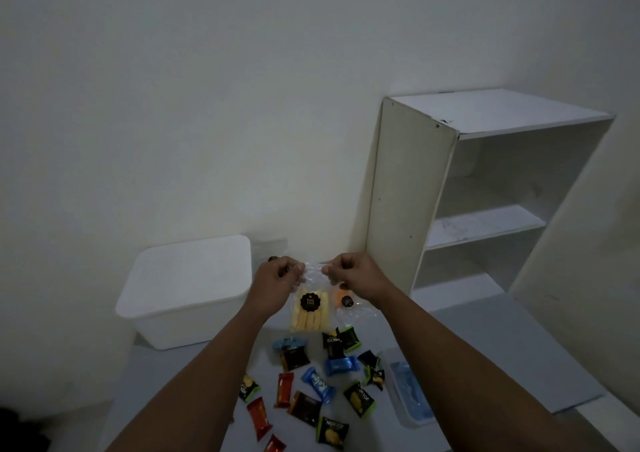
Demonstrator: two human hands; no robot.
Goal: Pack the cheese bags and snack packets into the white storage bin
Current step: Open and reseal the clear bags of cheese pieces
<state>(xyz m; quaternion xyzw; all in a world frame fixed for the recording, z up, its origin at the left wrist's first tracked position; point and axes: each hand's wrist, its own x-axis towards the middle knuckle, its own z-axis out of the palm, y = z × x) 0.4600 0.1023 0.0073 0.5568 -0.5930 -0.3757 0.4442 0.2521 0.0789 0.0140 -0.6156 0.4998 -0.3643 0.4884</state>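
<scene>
White bin [194, 299], one cheese bag [309, 309]

Two bare forearms reach in from bottom edge, no sleeves visible. Left hand [277, 280] and right hand [353, 275] bare: no gloves, rings, watch or wristband seen. Fingers [294, 269] short-nailed, unadorned.

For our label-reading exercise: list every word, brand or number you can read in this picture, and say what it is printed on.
"Kelpo": blue snack packet, letters tilted; reading uncertain.
"NEXTOI": black-and-green packet, roughly; blurred.
Same brand, upside down: black-and-green packet, blurred.
Round black sticker on the cheese bag held by the left hand and right hand: gold text, too small to read.
Red packets: print unreadable.
</scene>
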